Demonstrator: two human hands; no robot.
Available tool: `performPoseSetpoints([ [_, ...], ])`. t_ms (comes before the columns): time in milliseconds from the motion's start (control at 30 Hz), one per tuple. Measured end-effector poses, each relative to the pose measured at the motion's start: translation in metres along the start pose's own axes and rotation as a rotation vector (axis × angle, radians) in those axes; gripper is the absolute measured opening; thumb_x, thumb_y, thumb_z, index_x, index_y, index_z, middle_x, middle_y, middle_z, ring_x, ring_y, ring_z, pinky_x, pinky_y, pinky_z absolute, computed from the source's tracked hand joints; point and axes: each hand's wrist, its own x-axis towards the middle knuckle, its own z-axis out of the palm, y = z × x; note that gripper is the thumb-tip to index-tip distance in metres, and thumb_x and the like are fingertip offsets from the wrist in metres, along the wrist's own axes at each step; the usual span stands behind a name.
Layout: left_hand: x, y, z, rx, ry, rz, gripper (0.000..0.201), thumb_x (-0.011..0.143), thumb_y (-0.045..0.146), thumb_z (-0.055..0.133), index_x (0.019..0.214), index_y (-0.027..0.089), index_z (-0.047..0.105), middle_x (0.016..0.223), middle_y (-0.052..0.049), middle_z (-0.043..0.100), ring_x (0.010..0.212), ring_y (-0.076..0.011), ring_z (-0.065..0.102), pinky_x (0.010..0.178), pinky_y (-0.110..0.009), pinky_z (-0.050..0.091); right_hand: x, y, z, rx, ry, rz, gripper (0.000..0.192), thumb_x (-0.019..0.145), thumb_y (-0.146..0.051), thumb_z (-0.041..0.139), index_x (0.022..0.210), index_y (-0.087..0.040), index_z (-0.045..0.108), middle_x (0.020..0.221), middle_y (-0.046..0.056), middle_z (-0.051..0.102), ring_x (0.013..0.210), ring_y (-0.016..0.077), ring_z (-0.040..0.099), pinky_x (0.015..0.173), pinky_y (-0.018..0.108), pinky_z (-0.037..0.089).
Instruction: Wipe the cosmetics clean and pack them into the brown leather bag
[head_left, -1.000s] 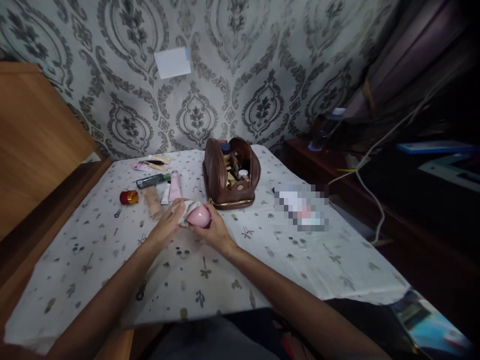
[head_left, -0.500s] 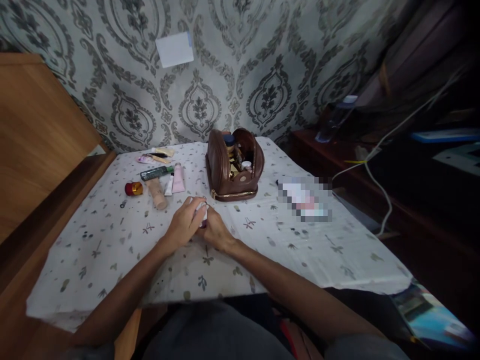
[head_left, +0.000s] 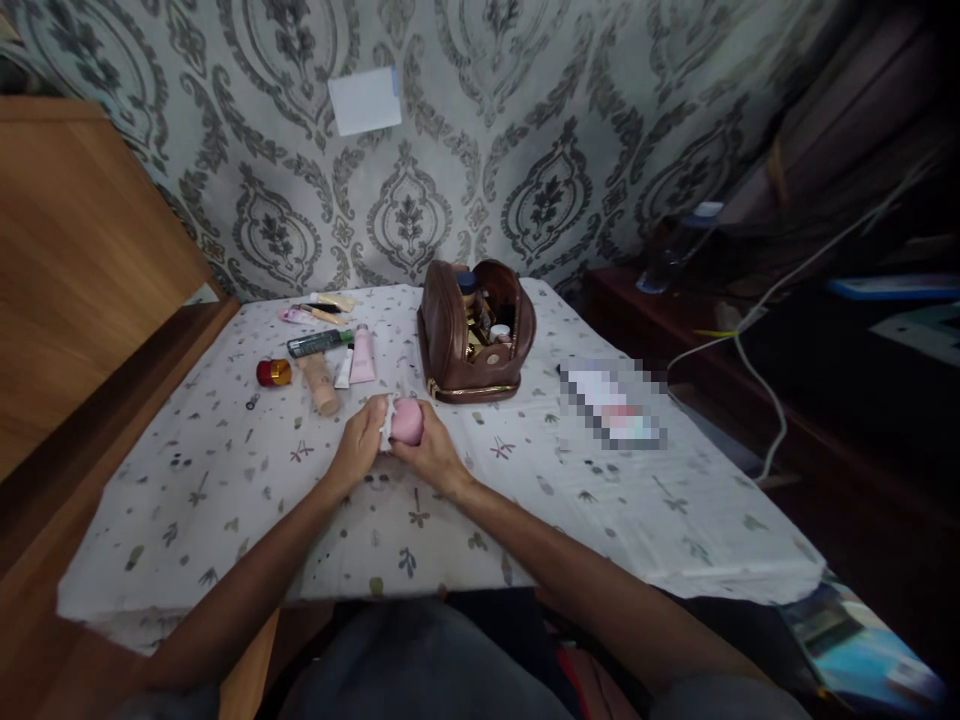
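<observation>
Over the near middle of the cloth-covered table, both my hands meet around a small pink round item (head_left: 408, 422), which looks like a cosmetic jar. My right hand (head_left: 436, 455) is closed on its right side, with the thumb beneath. My left hand (head_left: 361, 440) grips a white piece with an uneven edge (head_left: 388, 422), pressed against the pink item's left side; whether it is tissue or part of the item I cannot tell. Just beyond my hands stands an open brown cosmetic bag (head_left: 476, 345) with several bottles and jars inside.
Left of the bag lie a pink tube (head_left: 362, 355), a small white tube (head_left: 344, 368), a beige tube (head_left: 320, 385), a green bottle (head_left: 319, 343) and a red-and-gold item (head_left: 274, 373). A blurred-out flat object (head_left: 611, 403) lies to the right. A patterned wall rises behind the table (head_left: 480, 530).
The item between my hands has turned, so its pink rounded face now shows instead of a white and dark purple part. My hands have opened slightly apart around it.
</observation>
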Motion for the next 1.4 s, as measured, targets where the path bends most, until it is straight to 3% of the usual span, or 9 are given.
performPoseSetpoints([
  [233, -0.007, -0.002, 0.001, 0.068, -0.034, 0.079, 0.053, 0.095, 0.056, 0.041, 0.129, 0.016, 0.050, 0.119, -0.012, 0.066, 0.109, -0.0248, 0.061, 0.097, -0.038, 0.045, 0.003, 0.021, 0.001, 0.050, 0.040, -0.023, 0.087, 0.064, -0.023, 0.071, 0.143, -0.013, 0.036, 0.145, 0.018, 0.046, 0.135, 0.0316, 0.045, 0.118, 0.048, 0.029],
  [367, -0.007, -0.003, -0.003, 0.055, -0.017, 0.065, 0.051, 0.094, 0.059, 0.043, 0.120, 0.017, 0.054, 0.095, -0.007, 0.068, 0.091, -0.0225, 0.064, 0.085, -0.035, 0.049, 0.000, 0.020, 0.002, 0.190, -0.039, -0.021, 0.090, 0.070, -0.030, 0.073, 0.149, -0.015, 0.033, 0.148, 0.017, 0.043, 0.137, 0.0308, 0.043, 0.119, 0.048, 0.029],
  [467, -0.004, -0.006, -0.007, 0.053, 0.052, 0.009, 0.051, 0.094, 0.064, 0.038, 0.098, 0.018, 0.059, 0.071, 0.000, 0.059, 0.067, -0.0177, 0.057, 0.069, -0.031, 0.048, -0.002, 0.010, 0.002, 0.377, -0.128, 0.035, 0.089, 0.071, -0.038, 0.077, 0.147, -0.017, 0.035, 0.139, 0.015, 0.053, 0.122, 0.0286, 0.057, 0.109, 0.047, 0.043],
  [567, -0.002, -0.009, -0.008, 0.067, 0.111, 0.000, 0.055, 0.094, 0.066, 0.034, 0.081, 0.018, 0.057, 0.068, -0.001, 0.056, 0.067, -0.0180, 0.055, 0.068, -0.031, 0.046, -0.003, -0.005, -0.001, 0.520, -0.196, 0.105, 0.081, 0.067, -0.042, 0.082, 0.137, -0.019, 0.046, 0.116, 0.009, 0.065, 0.095, 0.0223, 0.068, 0.089, 0.038, 0.056],
  [667, -0.004, -0.011, -0.004, 0.084, 0.148, 0.003, 0.051, 0.094, 0.064, 0.038, 0.095, 0.017, 0.059, 0.079, -0.004, 0.061, 0.078, -0.0210, 0.060, 0.076, -0.033, 0.048, -0.001, -0.016, -0.005, 0.552, -0.130, 0.143, 0.071, 0.062, -0.041, 0.085, 0.123, -0.019, 0.056, 0.104, 0.005, 0.068, 0.082, 0.0183, 0.067, 0.074, 0.030, 0.057],
  [833, -0.010, -0.010, 0.003, 0.153, 0.149, 0.213, 0.046, 0.100, 0.047, 0.037, 0.130, 0.015, 0.048, 0.126, -0.014, 0.060, 0.118, -0.0239, 0.056, 0.104, -0.040, 0.043, 0.001, -0.021, -0.008, 0.485, -0.052, 0.192, 0.071, 0.060, -0.042, 0.085, 0.121, -0.018, 0.058, 0.092, 0.004, 0.069, 0.070, 0.0173, 0.065, 0.056, 0.027, 0.053],
  [1067, -0.009, -0.001, -0.010, 0.211, 0.025, 0.450, 0.041, 0.103, 0.036, 0.032, 0.134, 0.021, 0.055, 0.133, -0.012, 0.055, 0.128, -0.0212, 0.051, 0.110, -0.040, 0.040, -0.002, -0.015, -0.007, 0.145, -0.101, 0.087, 0.052, 0.073, -0.040, 0.073, 0.117, -0.016, 0.060, 0.083, 0.002, 0.063, 0.075, 0.0184, 0.063, 0.065, 0.030, 0.052],
  [1233, -0.009, 0.008, -0.017, 0.326, -0.121, 0.392, 0.041, 0.102, 0.038, 0.036, 0.130, 0.022, 0.060, 0.130, -0.010, 0.058, 0.121, -0.0221, 0.056, 0.106, -0.038, 0.043, -0.001, -0.007, -0.009, -0.209, -0.122, -0.113, 0.038, 0.068, -0.026, 0.073, 0.102, -0.015, 0.062, 0.091, 0.004, 0.060, 0.083, 0.0206, 0.058, 0.080, 0.038, 0.051],
  [1400, -0.001, 0.010, -0.021, 0.137, -0.117, 0.215, 0.049, 0.101, 0.049, 0.034, 0.114, 0.017, 0.069, 0.107, -0.009, 0.069, 0.105, -0.0222, 0.063, 0.098, -0.036, 0.047, -0.005, -0.006, -0.010, -0.087, -0.235, -0.180, 0.044, 0.069, -0.025, 0.074, 0.111, -0.018, 0.060, 0.102, 0.006, 0.061, 0.093, 0.0213, 0.059, 0.087, 0.039, 0.052],
])
